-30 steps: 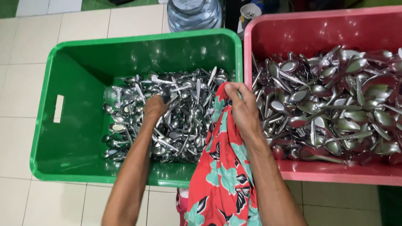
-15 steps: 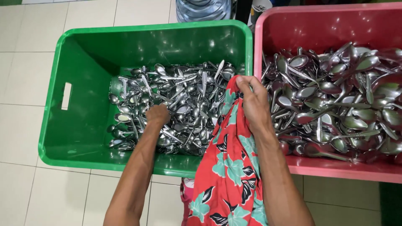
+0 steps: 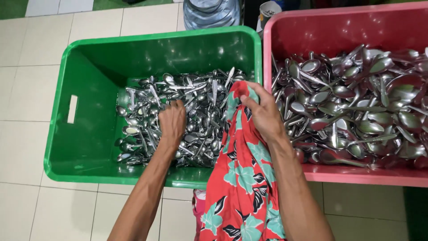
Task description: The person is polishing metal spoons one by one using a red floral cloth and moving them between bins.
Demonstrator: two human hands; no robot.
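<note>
In the head view, the left hand [image 3: 171, 121] is digging into the cutlery [image 3: 178, 116] heaped at the right half of the green crate [image 3: 58, 134], its fingers curled shut around a few pieces, though which ones I cannot tell. The right hand [image 3: 263, 111] is pressing down over the crate's right edge, pinching a fold of the red cloth [image 3: 240, 178] with leaf prints; the cloth is hanging from that edge down past the crate's near rim and is covering part of the pile there. Just beside, touching the green crate, the pink crate [image 3: 356, 174] is holding a thick layer of spoons [image 3: 352, 102] across its floor. A clear water bottle [image 3: 209, 11] and a small cup [image 3: 269, 9] are standing past the far rims, on the pale tiled floor [image 3: 26, 89]. The right forearm is crossing the pink crate's near left corner. Against the earlier frame, the left hand is sitting slightly deeper toward the crate's middle and more tightly curled, while the right hand is gripping the cloth at much the same spot.
</note>
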